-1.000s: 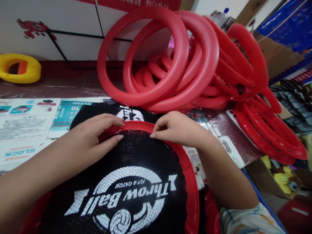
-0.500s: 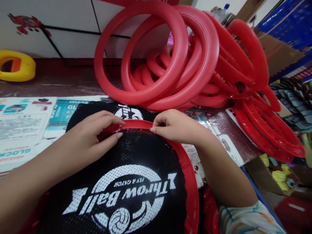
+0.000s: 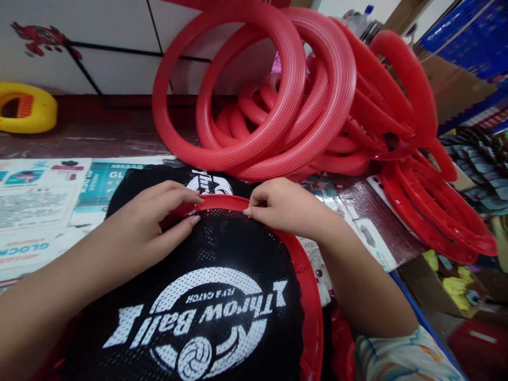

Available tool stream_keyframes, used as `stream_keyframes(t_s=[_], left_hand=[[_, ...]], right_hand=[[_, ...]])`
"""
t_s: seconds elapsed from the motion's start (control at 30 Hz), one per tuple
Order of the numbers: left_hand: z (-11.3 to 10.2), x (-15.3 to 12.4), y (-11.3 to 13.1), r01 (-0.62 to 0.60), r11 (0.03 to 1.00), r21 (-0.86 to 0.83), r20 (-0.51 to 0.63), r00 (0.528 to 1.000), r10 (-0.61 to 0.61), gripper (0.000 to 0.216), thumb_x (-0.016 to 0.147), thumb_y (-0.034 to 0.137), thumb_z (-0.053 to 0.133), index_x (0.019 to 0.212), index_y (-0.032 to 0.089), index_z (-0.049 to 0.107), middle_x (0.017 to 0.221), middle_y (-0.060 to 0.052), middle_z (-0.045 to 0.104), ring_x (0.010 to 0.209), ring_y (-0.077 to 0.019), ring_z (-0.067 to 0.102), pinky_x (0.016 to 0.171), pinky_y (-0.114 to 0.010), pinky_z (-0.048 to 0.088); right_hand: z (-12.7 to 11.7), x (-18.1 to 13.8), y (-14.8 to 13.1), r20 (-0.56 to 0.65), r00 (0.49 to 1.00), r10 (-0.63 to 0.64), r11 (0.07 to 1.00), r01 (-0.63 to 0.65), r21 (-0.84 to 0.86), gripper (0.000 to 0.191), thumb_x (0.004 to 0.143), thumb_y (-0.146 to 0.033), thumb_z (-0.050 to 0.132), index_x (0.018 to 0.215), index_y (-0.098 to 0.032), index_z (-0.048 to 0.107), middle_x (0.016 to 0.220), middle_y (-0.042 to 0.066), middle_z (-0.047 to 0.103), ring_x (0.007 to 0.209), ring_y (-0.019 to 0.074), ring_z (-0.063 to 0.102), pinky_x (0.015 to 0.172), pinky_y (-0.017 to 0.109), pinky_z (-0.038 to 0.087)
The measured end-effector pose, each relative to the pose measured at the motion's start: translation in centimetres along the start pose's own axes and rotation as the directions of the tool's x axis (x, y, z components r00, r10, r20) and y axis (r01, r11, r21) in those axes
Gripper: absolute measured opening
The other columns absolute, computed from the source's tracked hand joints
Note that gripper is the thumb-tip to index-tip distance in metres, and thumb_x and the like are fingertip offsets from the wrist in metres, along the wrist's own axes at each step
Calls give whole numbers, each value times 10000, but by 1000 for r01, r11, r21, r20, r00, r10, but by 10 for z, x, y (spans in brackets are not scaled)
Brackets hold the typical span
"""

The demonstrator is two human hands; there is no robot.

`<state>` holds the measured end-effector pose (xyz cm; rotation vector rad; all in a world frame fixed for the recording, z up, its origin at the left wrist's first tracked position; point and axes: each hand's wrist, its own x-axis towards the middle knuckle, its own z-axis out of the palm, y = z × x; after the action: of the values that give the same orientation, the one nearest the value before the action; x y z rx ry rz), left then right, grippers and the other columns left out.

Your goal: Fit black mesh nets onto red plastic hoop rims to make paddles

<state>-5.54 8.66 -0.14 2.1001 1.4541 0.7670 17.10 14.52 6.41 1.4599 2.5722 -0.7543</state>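
The right hand (image 3: 286,206) pinched the black mesh (image 3: 214,246) at the far edge of the red ring (image 3: 310,286); the left hand (image 3: 156,214) held this ring, whose near part was cut off. Behind, red hoops (image 3: 228,159) crowded the worktop (image 3: 107,129).

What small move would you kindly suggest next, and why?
Perhaps the right hand should press the black net onto the red ring, as it is at the net's far edge and the left hand is close by.
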Motion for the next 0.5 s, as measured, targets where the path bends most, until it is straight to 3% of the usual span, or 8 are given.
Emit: stream_keyframes(t_s=[0.2, 0.33, 0.5], left_hand=[[-7, -2, 1, -10, 1000, 19, 7, 1000, 10, 220, 879, 429, 467, 1010, 306, 595, 1069, 5, 625, 959, -200, 617, 792, -373, 518], [-10, -5, 0, -90, 992, 92, 25, 996, 88, 242, 919, 426, 435, 978, 289, 626, 1137, -15, 591, 1027, -198, 604, 854, -368, 514], [-7, -5, -2, -84, 991, 100, 35, 996, 81, 278, 934, 424, 420, 985, 259, 637, 1148, -40, 586, 1032, -202, 600, 872, -366, 517]], right_hand=[[-3, -2, 1, -62, 998, 0, 990, 9, 140, 174, 828, -231, 570, 736, -139, 685, 663, -9, 631, 585, 78, 497, 559, 230, 321], [-12, -10, 1, 55, 998, -15, 994, 9, 108, 153, 794, -234, 583, 742, -148, 698, 668, -6, 641, 585, 86, 509, 554, 236, 324], [-22, -17, -1, 222, 973, 57, 998, -53, -23, 199, 748, -355, 710, 714, -159, 708, 653, 2, 656, 575, 105, 527, 533, 252, 313]])
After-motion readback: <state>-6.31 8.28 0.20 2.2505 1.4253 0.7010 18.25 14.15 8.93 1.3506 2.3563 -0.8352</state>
